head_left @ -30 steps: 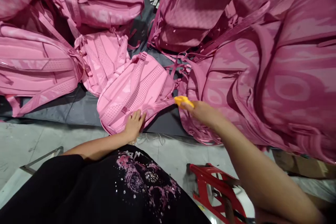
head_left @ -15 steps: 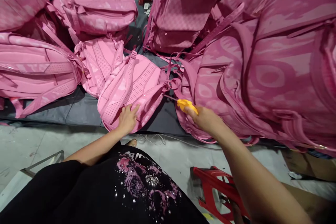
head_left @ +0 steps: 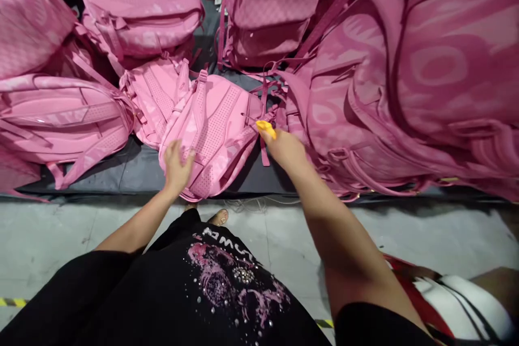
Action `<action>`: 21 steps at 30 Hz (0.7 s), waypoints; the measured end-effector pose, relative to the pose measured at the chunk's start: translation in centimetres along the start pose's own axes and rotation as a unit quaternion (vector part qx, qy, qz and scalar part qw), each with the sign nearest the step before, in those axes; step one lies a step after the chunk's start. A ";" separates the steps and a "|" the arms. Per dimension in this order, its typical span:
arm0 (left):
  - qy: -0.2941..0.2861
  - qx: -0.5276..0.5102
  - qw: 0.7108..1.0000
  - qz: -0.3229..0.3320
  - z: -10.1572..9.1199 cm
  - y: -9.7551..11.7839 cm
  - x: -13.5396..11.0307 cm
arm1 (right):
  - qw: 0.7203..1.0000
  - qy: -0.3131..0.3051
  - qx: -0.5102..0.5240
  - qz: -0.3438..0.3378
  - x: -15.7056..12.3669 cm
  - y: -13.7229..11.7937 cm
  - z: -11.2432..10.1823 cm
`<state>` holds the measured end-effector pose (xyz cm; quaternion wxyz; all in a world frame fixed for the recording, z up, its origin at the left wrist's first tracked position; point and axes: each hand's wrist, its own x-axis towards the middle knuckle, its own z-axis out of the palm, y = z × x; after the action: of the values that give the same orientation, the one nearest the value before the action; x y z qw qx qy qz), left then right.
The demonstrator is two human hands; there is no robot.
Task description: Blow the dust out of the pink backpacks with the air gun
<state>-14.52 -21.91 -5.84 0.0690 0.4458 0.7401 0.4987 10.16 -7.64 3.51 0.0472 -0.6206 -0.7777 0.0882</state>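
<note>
A pink backpack lies strap side up at the front edge of the dark-covered table, its perforated shoulder straps showing. My left hand is at its near left side, fingers apart and holding nothing; whether they touch the fabric is hard to tell. Closed in my right hand is a tool with a yellow handle and a thin, dark, pointed tip. The tip reaches over the right side of the backpack, near its strap ends. My fingers hide part of the handle.
Pink backpacks crowd round: one at left, one behind, a checked one, a large pile at right. A second small backpack adjoins mine. A person's white clothing shows at lower right.
My right hand has moved up and left, bringing the tool's tip over the backpack. My left hand has shifted left along it. The view has shifted, and white clothing now appears at lower right.
</note>
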 end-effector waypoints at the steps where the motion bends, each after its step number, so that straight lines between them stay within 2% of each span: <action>1: 0.035 -0.061 0.995 -0.077 -1.0 -0.6 0.8 | 1.000 -0.002 0.002 -0.002 0.3 -0.7 0.3; 2: 0.047 -0.115 0.980 -0.154 -1.9 -1.2 1.7 | 1.000 -0.007 0.002 -0.001 0.2 -1.2 0.5; 4: 0.017 -0.211 0.936 -0.282 -3.2 -2.3 3.2 | 1.000 -0.023 0.000 0.006 -1.7 -1.2 1.4; 7: -0.051 -0.342 0.852 -0.393 -4.0 -3.6 4.8 | 0.994 -0.096 -0.007 0.050 -7.6 0.5 3.6; 9: -0.084 -0.422 0.783 -0.448 -4.1 -4.2 5.6 | 0.982 -0.165 -0.013 0.087 -12.3 1.6 5.7; 11: -0.123 -0.463 0.737 -0.477 -4.0 -4.6 6.3 | 0.969 -0.219 0.003 0.111 -16.0 1.7 8.2; 14: -0.233 -0.499 0.681 -0.482 -3.6 -4.8 7.0 | 0.966 -0.218 0.052 0.130 -18.5 -0.9 12.1; 17: -0.338 -0.503 0.645 -0.467 -2.9 -5.0 7.2 | 0.973 -0.177 0.118 0.092 -17.5 -5.2 14.7; 19: -0.362 -0.502 0.638 -0.459 -2.5 -5.2 7.3 | 0.977 -0.147 0.141 0.058 -16.4 -7.3 15.5; 21: -0.365 -0.512 0.638 -0.444 -2.2 -5.6 7.6 | 0.982 -0.122 0.128 0.072 -15.8 -7.9 15.8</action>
<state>-23.55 -18.44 -6.65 0.7641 0.1021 0.3898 0.5039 3.25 -25.93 -9.87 0.0242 -0.6483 -0.7132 0.2652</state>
